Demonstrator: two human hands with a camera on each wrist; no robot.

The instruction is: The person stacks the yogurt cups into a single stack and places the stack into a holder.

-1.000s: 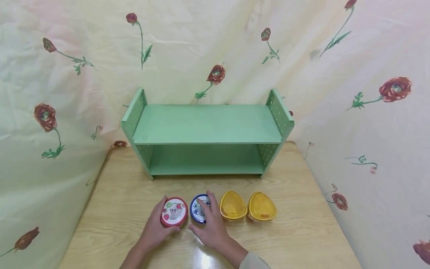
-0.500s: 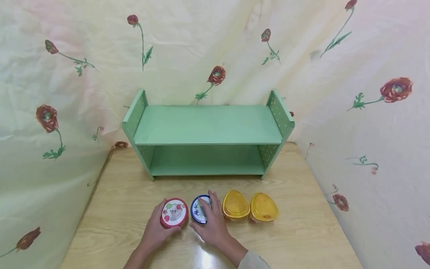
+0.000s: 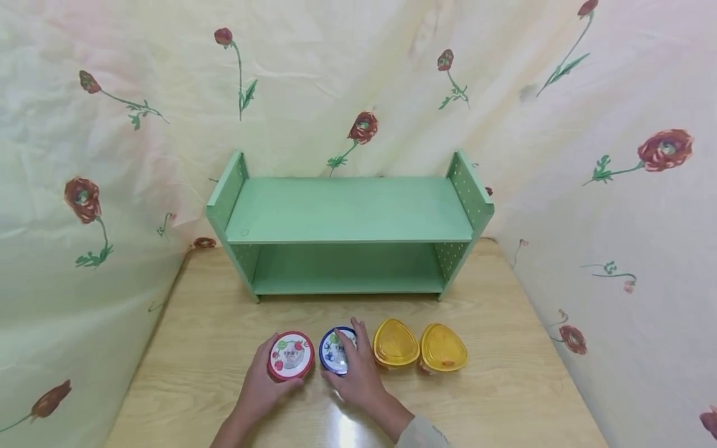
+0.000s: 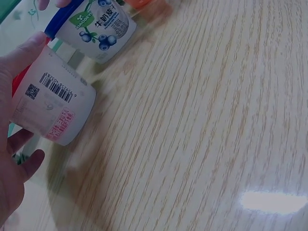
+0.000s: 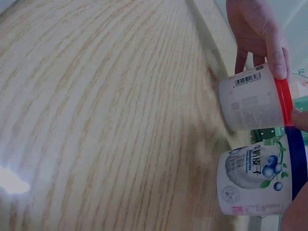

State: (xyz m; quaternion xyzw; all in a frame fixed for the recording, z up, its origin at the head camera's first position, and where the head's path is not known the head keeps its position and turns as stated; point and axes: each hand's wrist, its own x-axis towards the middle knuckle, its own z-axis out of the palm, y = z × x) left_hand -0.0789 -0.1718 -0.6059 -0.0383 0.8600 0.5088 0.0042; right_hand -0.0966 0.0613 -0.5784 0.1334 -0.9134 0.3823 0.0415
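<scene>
A white tub with a red lid stands on the table, strawberries printed on its lid. My left hand holds it, fingers along its left side and thumb at the near rim. Just right of it is a tub with a blue lid, its white side printed with blueberries. My right hand grips this one, thumb at the near rim, one finger over the lid and the others down the right side. In the left wrist view, the red-lidded tub shows a barcode on its side.
Two containers with yellow rounded-triangle lids, the nearer one beside my right fingers and the other further right, stand in the same row. Behind them is a green two-tier shelf. Flower-printed cloth surrounds the wooden table.
My right thumb has drawn in to the blue lid's near rim. The yellow-lidded containers have shifted slightly right. My left hand stays on the red-lidded tub; the head view has shifted a little.
</scene>
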